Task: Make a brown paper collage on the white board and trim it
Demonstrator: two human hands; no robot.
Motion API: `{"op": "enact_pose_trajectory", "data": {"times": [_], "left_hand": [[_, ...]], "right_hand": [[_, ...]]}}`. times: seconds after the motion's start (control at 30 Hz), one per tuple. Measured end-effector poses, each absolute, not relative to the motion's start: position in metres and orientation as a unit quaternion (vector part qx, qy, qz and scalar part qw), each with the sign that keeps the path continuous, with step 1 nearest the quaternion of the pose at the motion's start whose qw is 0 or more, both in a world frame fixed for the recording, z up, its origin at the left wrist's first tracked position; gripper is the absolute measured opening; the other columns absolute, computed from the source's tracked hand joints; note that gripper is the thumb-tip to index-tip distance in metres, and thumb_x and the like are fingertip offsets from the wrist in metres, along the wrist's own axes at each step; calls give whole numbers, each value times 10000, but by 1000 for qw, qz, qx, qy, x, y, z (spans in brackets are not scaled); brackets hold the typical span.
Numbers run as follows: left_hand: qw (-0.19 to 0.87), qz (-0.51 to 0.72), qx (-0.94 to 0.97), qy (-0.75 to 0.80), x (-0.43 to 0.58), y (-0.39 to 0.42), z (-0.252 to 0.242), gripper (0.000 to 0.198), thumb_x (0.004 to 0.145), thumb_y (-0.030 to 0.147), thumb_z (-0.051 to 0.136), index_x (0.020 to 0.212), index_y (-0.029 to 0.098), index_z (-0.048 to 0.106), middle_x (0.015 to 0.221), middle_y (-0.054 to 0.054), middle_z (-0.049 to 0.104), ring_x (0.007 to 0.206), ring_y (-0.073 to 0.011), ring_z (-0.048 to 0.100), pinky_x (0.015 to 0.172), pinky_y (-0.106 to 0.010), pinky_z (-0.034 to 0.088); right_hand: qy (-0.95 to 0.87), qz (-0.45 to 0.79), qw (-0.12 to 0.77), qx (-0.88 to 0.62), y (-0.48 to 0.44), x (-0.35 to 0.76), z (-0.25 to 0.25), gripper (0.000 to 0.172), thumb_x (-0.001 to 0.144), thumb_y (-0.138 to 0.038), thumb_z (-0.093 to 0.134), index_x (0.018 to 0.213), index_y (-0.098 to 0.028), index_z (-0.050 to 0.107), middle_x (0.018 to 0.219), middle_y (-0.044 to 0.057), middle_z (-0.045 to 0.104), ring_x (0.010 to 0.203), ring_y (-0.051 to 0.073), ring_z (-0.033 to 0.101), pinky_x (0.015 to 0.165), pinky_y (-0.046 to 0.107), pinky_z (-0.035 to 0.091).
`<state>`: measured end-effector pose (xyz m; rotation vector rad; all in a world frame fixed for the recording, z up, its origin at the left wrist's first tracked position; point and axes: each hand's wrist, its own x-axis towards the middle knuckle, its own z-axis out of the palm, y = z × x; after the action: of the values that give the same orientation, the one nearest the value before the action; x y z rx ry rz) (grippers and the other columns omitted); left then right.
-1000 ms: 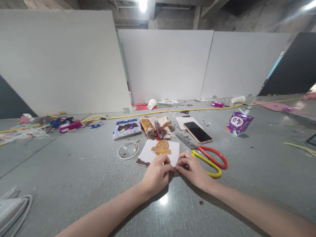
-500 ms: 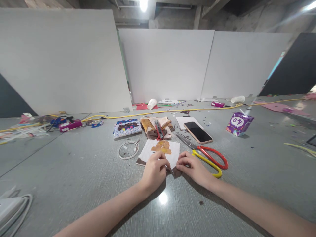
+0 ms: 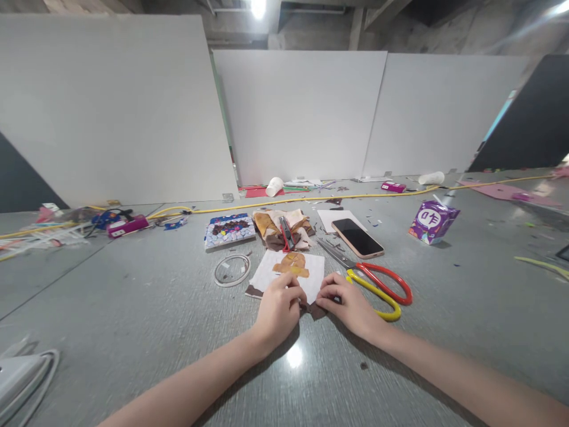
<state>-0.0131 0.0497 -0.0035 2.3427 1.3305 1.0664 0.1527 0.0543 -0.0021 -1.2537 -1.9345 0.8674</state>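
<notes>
A white sheet [image 3: 267, 268] lies in front of me, with orange-brown cut pieces [image 3: 291, 265] on it and dark brown material along its near edge. My left hand [image 3: 281, 305] rests over the near edge, fingers curled and pinched at the brown strip. On the right, my right hand [image 3: 344, 301] pinches a dark brown piece [image 3: 317, 311] at the near right corner; whether it is paper or cloth I cannot tell. Scissors [image 3: 382, 287] with one red and one yellow handle lie just beyond my right hand. Both sets of fingertips are partly hidden.
Behind the sheet are a pile of brown and cream scraps [image 3: 264, 228] with a red-and-grey cutter [image 3: 287, 233] on top, and a decorated board [image 3: 229, 231]. A tape ring [image 3: 216, 276] lies left; a phone [image 3: 358, 238] and purple drink carton [image 3: 432, 222] right. A yellow cable [image 3: 284, 200] crosses behind.
The hands have barely moved. The brown piece at the near corner has shifted slightly between the fingers, and the sheet stays in place.
</notes>
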Motion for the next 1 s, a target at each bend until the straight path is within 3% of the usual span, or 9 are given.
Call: {"op": "enact_pose_trajectory", "data": {"times": [0.27,0.43,0.73,0.9,1.0], "left_hand": [[65,318,868,374,-13,47,-4,388,645,-56,392,729,192,677,699,-16,479,677,-138,456,609,-241,371],[23,272,896,350,-13,48,-4,346,690,-27,412,703,200,673,681,-14,490,669,-142,451,610,-259,356],[30,270,896,352,-12,47,-3,323,675,-29,429,686,189,667,679,-16,512,671,-141,467,604,-258,359],[62,283,885,365,-12,47,-2,327,684,-14,420,727,190,672,715,-25,505,684,-144,478,618,-254,391],[63,288,878,377,-12,46,-1,341,708,-5,404,773,186,679,732,-36,506,685,-146,480,620,-255,404]], "right_hand": [[-747,318,330,-482,55,152,-5,142,736,-154,562,607,-181,615,814,31,506,795,161,516,759,316,406],[-751,312,335,-476,54,151,-4,144,741,-175,563,601,-179,597,812,28,503,776,156,518,742,309,407],[-767,274,336,-473,54,150,-6,121,730,-137,542,630,-182,490,714,-1,485,705,146,480,639,275,387],[-752,288,351,-478,57,153,-9,98,777,-197,479,679,-186,485,727,2,492,695,145,481,640,279,385],[-732,299,367,-490,58,154,-8,171,829,-270,397,700,-191,478,729,10,499,708,155,486,664,295,386]]}}
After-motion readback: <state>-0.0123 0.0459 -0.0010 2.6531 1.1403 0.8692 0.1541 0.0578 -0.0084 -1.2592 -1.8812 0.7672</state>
